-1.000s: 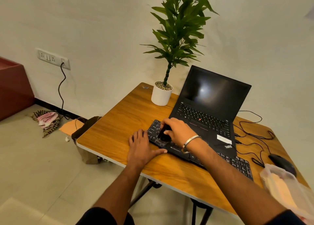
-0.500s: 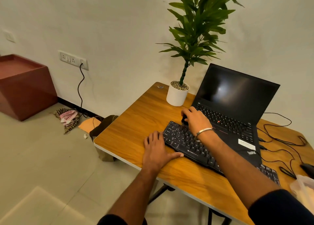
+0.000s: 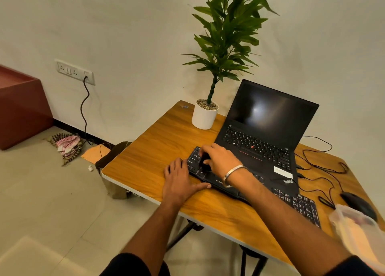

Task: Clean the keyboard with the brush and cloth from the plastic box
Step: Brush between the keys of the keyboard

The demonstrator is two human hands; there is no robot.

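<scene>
right hand: my right hand (image 3: 220,160) is curled shut around a small dark brush (image 3: 205,161), fingers wrapped over the top, thumb on the near side; brush mostly hidden under my fingers, only a dark lump shows
brush contact: lower end of the brush sits on the keys right under my right palm; bristles too dark to make out
left hand: my left hand (image 3: 180,180) lies flat, palm down, fingers together and stretched out, holding nothing; thumb spread toward my right wrist
left hand contact: fingertips touch the left end of the keyboard, thumb lies along its near edge, rest of the palm on the table (image 3: 150,157)
keyboard: black keyboard (image 3: 295,204) runs from under both my hands off to the right past my right forearm; left end is under my right hand
laptop: open black laptop (image 3: 262,138), just beyond my right hand, screen dark; its front edge overlaps the far side of the keyboard
plastic box: clear plastic box (image 3: 358,232) well to the right of my right hand, beside my right elbow, at the table's near right edge; blurred, something pale inside, can't tell if it's the cloth
mouse: black mouse (image 3: 357,202) just behind the box, cable looping across the table
plant: potted plant (image 3: 205,116) in a white pot, beyond my left hand, left of the laptop
wrist: metal bangle (image 3: 233,174) on my right wrist
</scene>
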